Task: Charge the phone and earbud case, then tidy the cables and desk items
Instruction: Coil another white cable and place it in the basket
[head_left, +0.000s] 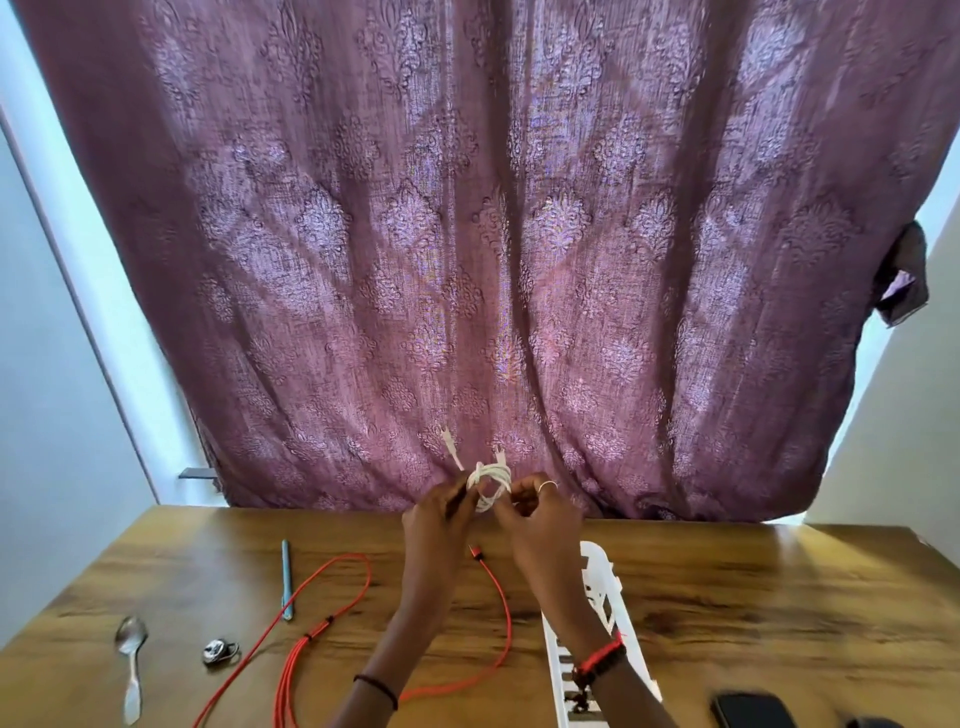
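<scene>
A coiled thin white charging cable (489, 486) is held above the wooden desk (727, 597), between both hands; the left hand (441, 514) and right hand (540, 514) each pinch it with curled fingers.

Red bracelet (602, 656), dark wristband (378, 688), ring (547, 485)

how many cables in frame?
2. A coiled white cable, held by the left hand and right hand above the far edge of the desk; a red cable lying loose on it, left of the power strip. Arms may hide more.
</scene>
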